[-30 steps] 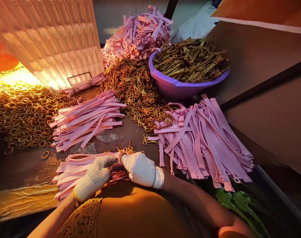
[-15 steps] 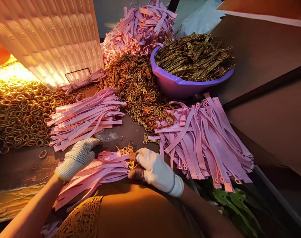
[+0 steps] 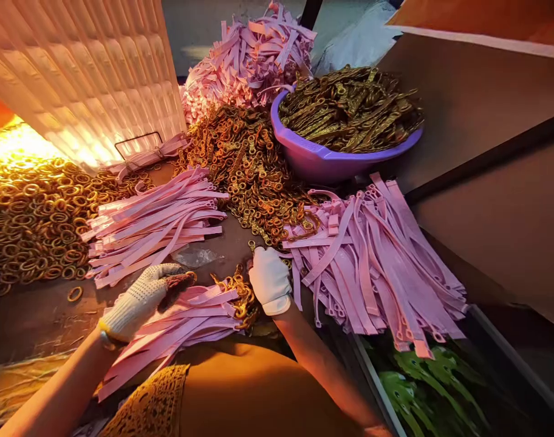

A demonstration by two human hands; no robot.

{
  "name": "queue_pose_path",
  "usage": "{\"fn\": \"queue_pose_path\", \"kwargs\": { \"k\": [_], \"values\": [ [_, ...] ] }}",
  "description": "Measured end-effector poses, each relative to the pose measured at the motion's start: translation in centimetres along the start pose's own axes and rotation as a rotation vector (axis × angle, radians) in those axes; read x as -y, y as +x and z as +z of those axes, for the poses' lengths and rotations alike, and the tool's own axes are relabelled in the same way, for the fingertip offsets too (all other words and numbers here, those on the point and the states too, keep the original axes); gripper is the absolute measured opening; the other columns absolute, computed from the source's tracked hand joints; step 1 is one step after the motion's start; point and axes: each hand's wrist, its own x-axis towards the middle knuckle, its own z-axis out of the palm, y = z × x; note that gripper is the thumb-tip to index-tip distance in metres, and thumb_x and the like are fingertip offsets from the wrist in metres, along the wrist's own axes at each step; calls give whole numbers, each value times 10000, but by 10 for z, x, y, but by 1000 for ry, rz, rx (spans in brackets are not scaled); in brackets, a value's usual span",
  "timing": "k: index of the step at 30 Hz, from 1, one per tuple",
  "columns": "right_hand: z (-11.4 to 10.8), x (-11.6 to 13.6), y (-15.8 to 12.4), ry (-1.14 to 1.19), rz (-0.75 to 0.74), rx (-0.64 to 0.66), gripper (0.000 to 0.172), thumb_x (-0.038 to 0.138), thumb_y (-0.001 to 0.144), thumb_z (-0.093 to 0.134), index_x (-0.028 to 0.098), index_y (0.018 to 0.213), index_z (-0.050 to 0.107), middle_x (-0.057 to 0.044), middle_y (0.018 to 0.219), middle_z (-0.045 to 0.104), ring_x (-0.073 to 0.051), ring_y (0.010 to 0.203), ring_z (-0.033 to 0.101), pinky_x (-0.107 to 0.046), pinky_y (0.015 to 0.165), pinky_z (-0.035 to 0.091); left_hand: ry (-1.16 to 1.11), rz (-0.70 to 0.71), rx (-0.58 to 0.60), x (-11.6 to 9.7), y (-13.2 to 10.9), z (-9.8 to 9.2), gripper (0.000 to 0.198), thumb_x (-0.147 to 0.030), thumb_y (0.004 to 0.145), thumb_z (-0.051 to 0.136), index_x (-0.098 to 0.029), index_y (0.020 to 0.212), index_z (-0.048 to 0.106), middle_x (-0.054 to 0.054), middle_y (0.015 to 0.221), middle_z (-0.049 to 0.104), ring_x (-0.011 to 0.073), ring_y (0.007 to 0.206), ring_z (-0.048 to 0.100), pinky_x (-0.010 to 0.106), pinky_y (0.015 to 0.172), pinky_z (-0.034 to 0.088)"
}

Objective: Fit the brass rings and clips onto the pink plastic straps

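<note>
My left hand, in a white dotted knit glove with dark fingertips, is over a bundle of pink straps. Its thumb and forefinger pinch a small gold ring. At the right end of that bundle lie gold metal fittings. Beside them is my right hand, also white-gloved, back upward, fingers curled and mostly hidden. A gold link sticks out past its fingertips. A second row of pink straps lies beyond my left hand.
Gold rings are heaped at left, gold links at centre. A purple basin holds more gold pieces. Pink straps spread at right; another pink pile stands behind. A ribbed translucent panel stands by the bright light.
My right hand has moved up and away from the bundle's metal ends to the loose gold link. My left hand has lowered slightly, its fingers now pinching a ring. The view has shifted slightly.
</note>
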Motion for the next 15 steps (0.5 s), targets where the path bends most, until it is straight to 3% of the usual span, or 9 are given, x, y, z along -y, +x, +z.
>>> {"fn": "queue_pose_path", "kwargs": {
  "k": [3,9,12,15],
  "values": [
    [-4,11,12,-147,102,5,282,68,977,344,157,970,611,-106,810,629,-192,698,640,-230,549,407,-300,-34,6,-3,-15,15,421,-514,844,645,-180,638,494,-59,505,369,72,451,296,195,416,244],
    [-14,12,35,-69,43,139,263,30,894,472,167,1083,595,-99,940,648,-181,755,656,-231,592,399,-555,-104,-28,-3,-26,36,426,-541,718,780,-138,726,642,-34,527,472,52,436,369,168,406,292],
    [-11,-3,35,56,-146,135,227,25,837,517,144,998,624,-104,936,648,-194,820,644,-251,673,433,-669,-180,-76,-7,-28,41,375,-454,654,833,-134,759,667,-16,565,543,50,434,429,149,396,325],
    [-11,-14,21,184,-405,77,262,10,811,507,157,980,642,-101,1071,643,-200,1019,607,-271,860,460,-801,-299,-84,-3,-28,43,291,-343,679,808,-137,846,687,12,639,625,63,454,507,141,395,373]
  ]
}}
